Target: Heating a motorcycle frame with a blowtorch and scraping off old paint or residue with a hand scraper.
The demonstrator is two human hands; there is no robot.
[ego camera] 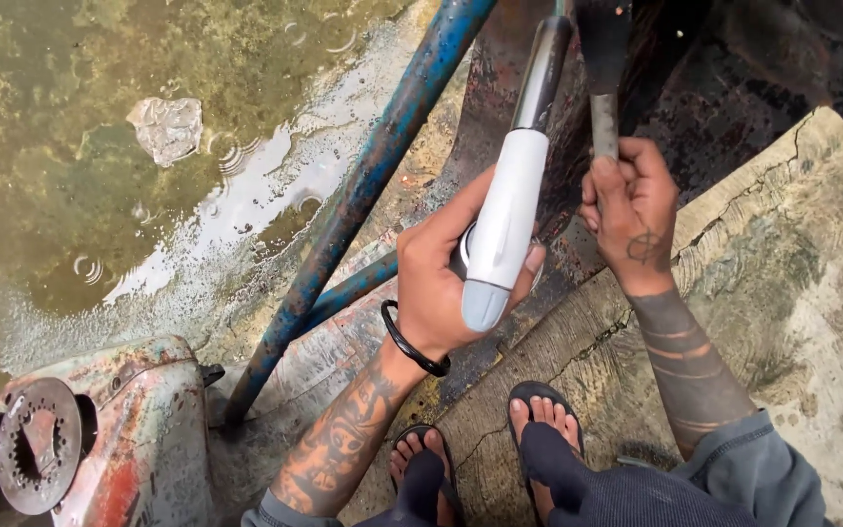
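Wet concrete [792,293], puddle beyond. Left hand [441,273] wraps white-handled tool [506,220], long axis up-frame, tip cut off. Right hand [631,210] fisted on scraper handle [604,122]; blade cropped.

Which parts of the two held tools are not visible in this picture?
Head view only:
- White tool: its tip is cut off by the top edge; the left hand covers part of the grip.
- Dark tool: its top is cut off; the right hand hides its handle.

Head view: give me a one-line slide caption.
Left hand grips a white-handled tool, right hand a scraper, above rusty blue pipes.
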